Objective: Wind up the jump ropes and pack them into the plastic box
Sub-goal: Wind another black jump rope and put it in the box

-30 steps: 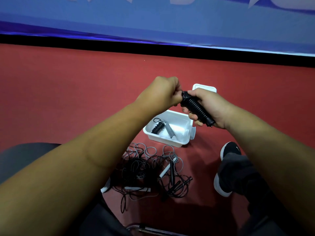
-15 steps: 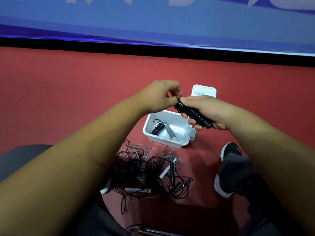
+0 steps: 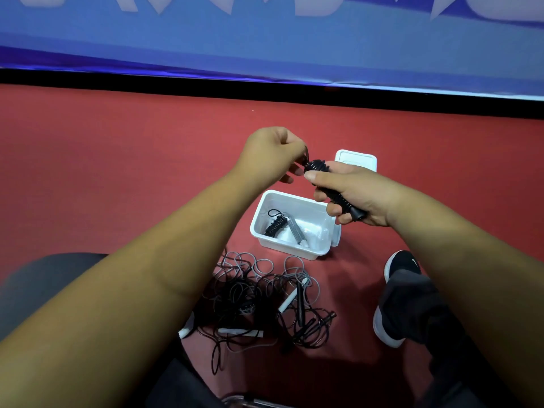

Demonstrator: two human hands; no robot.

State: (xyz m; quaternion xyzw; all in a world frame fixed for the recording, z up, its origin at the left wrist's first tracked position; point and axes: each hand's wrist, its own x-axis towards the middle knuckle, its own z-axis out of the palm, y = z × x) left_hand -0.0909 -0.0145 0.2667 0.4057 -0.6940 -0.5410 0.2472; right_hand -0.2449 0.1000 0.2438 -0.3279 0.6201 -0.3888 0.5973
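Item: black jump rope (image 3: 318,166), wound in tight coils round its handles into one short bundle. It was held in the air above the far right corner of the plastic box (image 3: 294,252). Its long axis ran on a slant: the upper end pointed away and to the left, toward the left hand, and the lower end pointed down and to the right, at the right wrist.

Right hand (image 3: 359,195): clenched round the middle of the bundle, thumb laid along its top.

Left hand (image 3: 270,154): fingers curled, pinching a short loop of black cord at the bundle's upper end.

Plastic box: white, open, on the red floor (image 3: 117,172). It held a wound black rope (image 3: 275,226) and a wound grey rope (image 3: 294,231) side by side, leaning apart in a shallow V.

Lid (image 3: 357,159): white, flat on the floor beyond the box, partly hidden by the right hand.

Loose ropes (image 3: 259,293): a tangle of black and grey cord with white and black handles, on the floor on the near side of the box.

Shoe (image 3: 401,265): black with a white sole, right of the tangle; a small white mark on it, too small to read.

Banner (image 3: 265,39): blue, along the far edge, with pale shapes cut off at the top, not readable.
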